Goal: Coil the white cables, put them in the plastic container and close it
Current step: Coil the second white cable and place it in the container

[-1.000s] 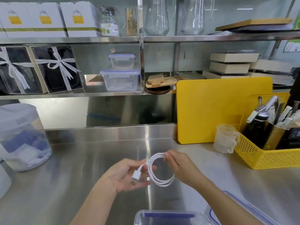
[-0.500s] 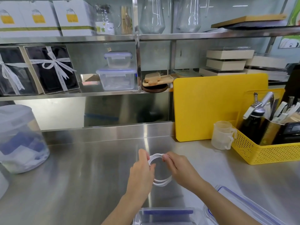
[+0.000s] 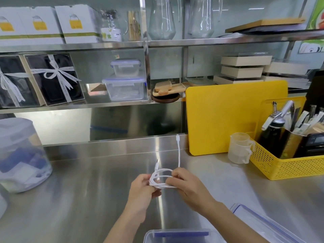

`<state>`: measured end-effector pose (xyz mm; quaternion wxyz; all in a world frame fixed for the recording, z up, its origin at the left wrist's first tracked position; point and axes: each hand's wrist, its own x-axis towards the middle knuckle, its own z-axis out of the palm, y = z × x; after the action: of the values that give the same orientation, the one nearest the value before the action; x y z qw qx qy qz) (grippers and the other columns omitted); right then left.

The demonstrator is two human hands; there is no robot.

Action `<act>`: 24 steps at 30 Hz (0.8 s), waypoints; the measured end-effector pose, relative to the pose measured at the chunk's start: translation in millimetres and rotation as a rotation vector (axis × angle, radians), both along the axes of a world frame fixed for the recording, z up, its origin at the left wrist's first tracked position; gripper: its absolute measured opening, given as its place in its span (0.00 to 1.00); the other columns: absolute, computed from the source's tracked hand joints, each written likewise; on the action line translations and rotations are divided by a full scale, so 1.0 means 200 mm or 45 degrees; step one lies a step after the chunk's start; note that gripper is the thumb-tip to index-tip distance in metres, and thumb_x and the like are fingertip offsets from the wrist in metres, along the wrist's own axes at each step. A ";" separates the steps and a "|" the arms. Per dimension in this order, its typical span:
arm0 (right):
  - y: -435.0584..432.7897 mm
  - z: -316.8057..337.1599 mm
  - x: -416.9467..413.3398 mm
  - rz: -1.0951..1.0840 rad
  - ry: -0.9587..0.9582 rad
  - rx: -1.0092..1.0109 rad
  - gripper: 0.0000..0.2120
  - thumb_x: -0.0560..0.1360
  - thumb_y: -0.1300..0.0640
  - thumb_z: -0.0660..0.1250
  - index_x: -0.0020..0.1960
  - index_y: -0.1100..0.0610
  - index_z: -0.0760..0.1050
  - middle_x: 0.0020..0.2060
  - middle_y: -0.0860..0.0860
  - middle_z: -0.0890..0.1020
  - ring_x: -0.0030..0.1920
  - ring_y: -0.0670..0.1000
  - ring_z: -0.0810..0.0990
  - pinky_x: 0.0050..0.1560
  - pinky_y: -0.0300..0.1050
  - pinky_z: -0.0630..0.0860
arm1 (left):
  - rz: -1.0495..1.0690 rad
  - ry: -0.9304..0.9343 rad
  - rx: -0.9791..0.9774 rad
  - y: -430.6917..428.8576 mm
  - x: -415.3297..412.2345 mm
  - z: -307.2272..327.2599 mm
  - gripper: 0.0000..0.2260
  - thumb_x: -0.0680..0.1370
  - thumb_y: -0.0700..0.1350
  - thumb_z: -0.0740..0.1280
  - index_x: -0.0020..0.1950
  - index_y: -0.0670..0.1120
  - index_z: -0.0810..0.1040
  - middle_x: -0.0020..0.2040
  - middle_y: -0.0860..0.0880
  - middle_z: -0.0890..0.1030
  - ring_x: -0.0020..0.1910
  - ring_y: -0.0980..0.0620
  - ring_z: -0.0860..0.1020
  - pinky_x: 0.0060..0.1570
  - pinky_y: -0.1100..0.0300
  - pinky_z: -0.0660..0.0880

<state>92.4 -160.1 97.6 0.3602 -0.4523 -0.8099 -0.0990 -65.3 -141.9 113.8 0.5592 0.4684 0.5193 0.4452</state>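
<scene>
A white cable (image 3: pixel 162 178) is wound into a small flat coil above the steel counter. My left hand (image 3: pixel 142 187) pinches the coil's left side and my right hand (image 3: pixel 187 185) grips its right side. One free end of the cable sticks straight up from my right hand, with a small connector at its tip. A second short end pokes up from the coil. The clear plastic container (image 3: pixel 177 236) stands open at the bottom edge, just below my hands. Its blue-trimmed lid (image 3: pixel 266 223) lies to the right of it.
A yellow cutting board (image 3: pixel 235 118) leans on the back wall. Two stacked measuring cups (image 3: pixel 241 148) and a yellow basket (image 3: pixel 287 163) of utensils stand at the right. A large lidded tub (image 3: pixel 19 155) sits at the far left. Shelves above hold boxes and jars.
The round loop has been flattened between both hands. One cable end now stands straight up from my right hand. My left hand has turned from covering the loop to pinching its side.
</scene>
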 end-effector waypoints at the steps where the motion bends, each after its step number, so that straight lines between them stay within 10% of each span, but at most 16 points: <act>1: 0.00 -0.02 0.01 0.001 -0.043 0.038 0.07 0.78 0.54 0.56 0.46 0.51 0.73 0.39 0.50 0.75 0.37 0.47 0.66 0.27 0.40 0.72 | -0.072 -0.210 -0.144 0.01 -0.02 0.02 0.11 0.74 0.25 0.57 0.48 0.34 0.77 0.40 0.39 0.82 0.38 0.47 0.79 0.34 0.61 0.78; 5: -0.01 -0.06 0.05 0.038 -0.129 0.023 0.07 0.68 0.62 0.70 0.44 0.53 0.75 0.44 0.48 0.71 0.38 0.47 0.66 0.28 0.38 0.70 | -0.253 -0.652 -0.546 0.04 -0.11 0.08 0.12 0.72 0.39 0.60 0.48 0.32 0.79 0.38 0.39 0.82 0.40 0.44 0.79 0.39 0.50 0.79; 9: -0.03 -0.07 0.05 0.175 0.017 -0.342 0.10 0.68 0.65 0.65 0.47 0.56 0.77 0.52 0.49 0.73 0.49 0.46 0.71 0.46 0.34 0.71 | -0.193 -0.380 -0.454 0.02 -0.08 0.03 0.11 0.78 0.41 0.62 0.43 0.35 0.79 0.24 0.47 0.72 0.21 0.55 0.72 0.25 0.60 0.77; 14: -0.09 -0.04 0.01 0.221 0.481 -0.960 0.27 0.68 0.58 0.56 0.66 0.44 0.65 0.72 0.41 0.60 0.72 0.41 0.56 0.72 0.43 0.54 | -0.094 0.244 -0.026 -0.03 0.00 -0.04 0.11 0.81 0.41 0.57 0.41 0.41 0.73 0.28 0.48 0.70 0.27 0.53 0.68 0.28 0.62 0.67; 17: -0.10 -0.01 -0.06 0.148 0.912 -0.959 0.20 0.74 0.52 0.60 0.65 0.42 0.63 0.67 0.42 0.68 0.66 0.40 0.66 0.67 0.38 0.63 | -0.076 0.460 0.190 -0.07 0.03 -0.06 0.11 0.81 0.42 0.55 0.39 0.43 0.70 0.31 0.49 0.72 0.30 0.53 0.69 0.31 0.65 0.66; 21: -0.05 -0.02 -0.06 -0.195 0.696 -0.795 0.14 0.71 0.57 0.69 0.50 0.47 0.68 0.44 0.44 0.72 0.43 0.41 0.73 0.42 0.27 0.70 | -0.346 0.856 0.605 -0.08 0.04 -0.10 0.15 0.81 0.52 0.50 0.51 0.44 0.72 0.51 0.57 0.71 0.51 0.58 0.68 0.52 0.66 0.65; 24: -0.04 -0.04 -0.01 -0.149 0.612 -0.903 0.13 0.67 0.67 0.66 0.40 0.50 0.70 0.34 0.43 0.71 0.32 0.40 0.71 0.34 0.30 0.68 | -0.588 1.201 0.754 -0.03 0.01 -0.14 0.18 0.81 0.54 0.44 0.59 0.49 0.69 0.69 0.64 0.48 0.71 0.61 0.44 0.71 0.59 0.38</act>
<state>91.0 -168.9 89.4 0.3548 -0.6035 -0.6598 0.2732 -63.7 -148.7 85.7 0.1966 0.8518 0.4501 0.1819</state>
